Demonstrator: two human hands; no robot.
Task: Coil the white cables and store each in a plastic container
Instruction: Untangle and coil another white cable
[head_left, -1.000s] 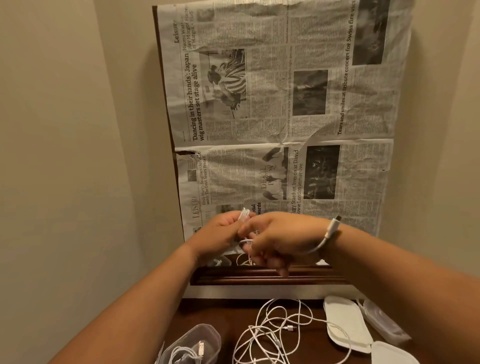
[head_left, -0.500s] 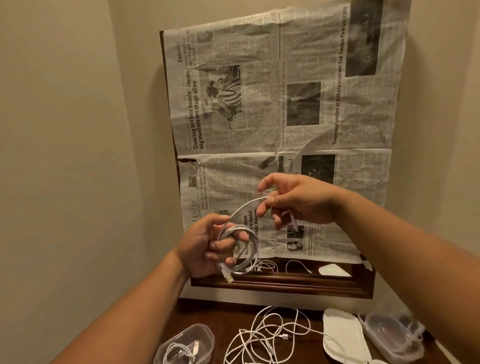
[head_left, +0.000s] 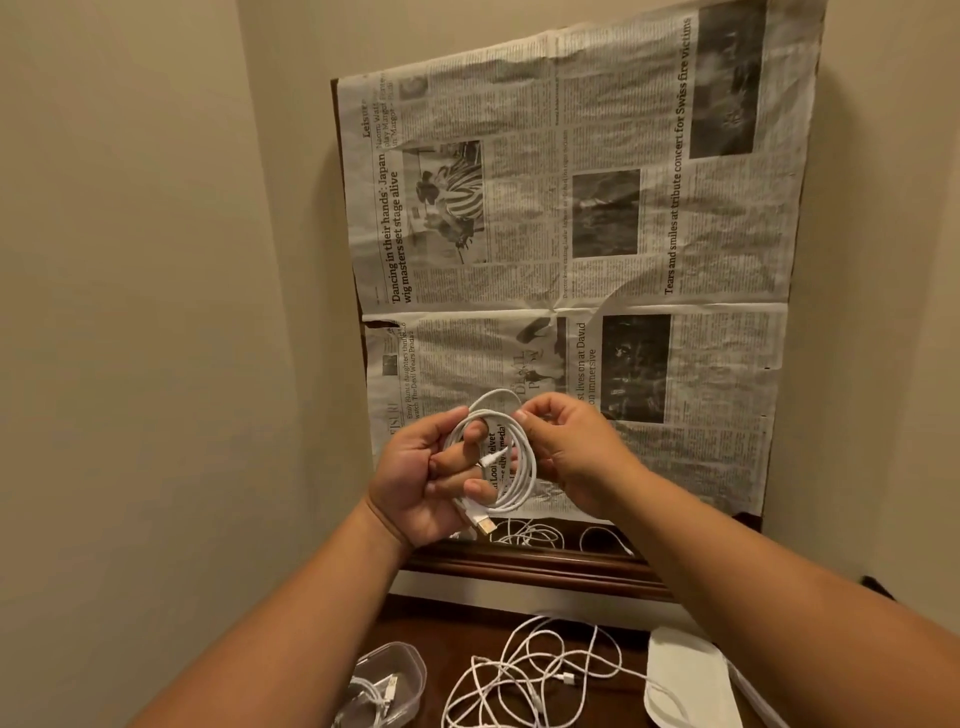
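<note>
Beige corner wall (head_left: 156, 260), creased newspaper (head_left: 571, 234) hung on it, dark polished desk (head_left: 415, 623) below; held up before the paper, one white cable (head_left: 531, 470), smooth and round-sectioned, wound in several near-circular turns, its flat gold-tipped plug (head_left: 480, 522) hanging at the bottom. Left hand (head_left: 421, 478) grips the ring, fingers curled through it; right hand (head_left: 571, 452), half a second ago lifted high drawing out a loop, now pinches the ring's top, so winding looks nearly finished and storing comes next. On the desk: loose cables (head_left: 524, 675) in a tangle; clear round-cornered plastic container (head_left: 387, 686), already filled; white matte lid (head_left: 685, 680).
</note>
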